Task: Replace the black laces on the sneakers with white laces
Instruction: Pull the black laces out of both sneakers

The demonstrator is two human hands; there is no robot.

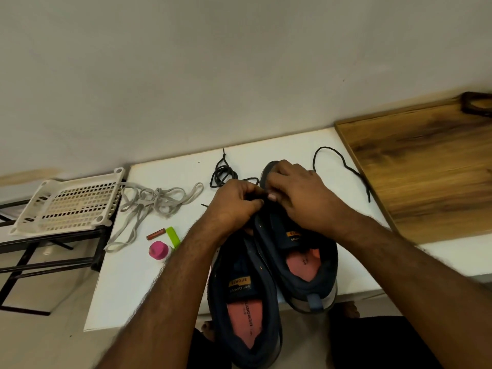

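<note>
Two dark sneakers with pink insoles lie side by side on the white table [133, 283], heels toward me: the left sneaker [246, 310] and the right sneaker [303, 265]. My left hand [234, 203] and my right hand [298, 190] meet over the front of the right sneaker, fingers curled and pinching at its black lace. One end of that black lace [343, 166] trails off to the right across the table. Another black lace [221, 173] lies bunched behind my left hand. The white laces [151, 203] lie tangled at the left.
A white perforated plastic tray [66, 206] sits on a black metal rack at the left. A pink-capped bottle [159, 250], a green stick [173, 237] and a small red tube [155, 233] lie near the white laces. A wooden board [426, 166] adjoins the table at right.
</note>
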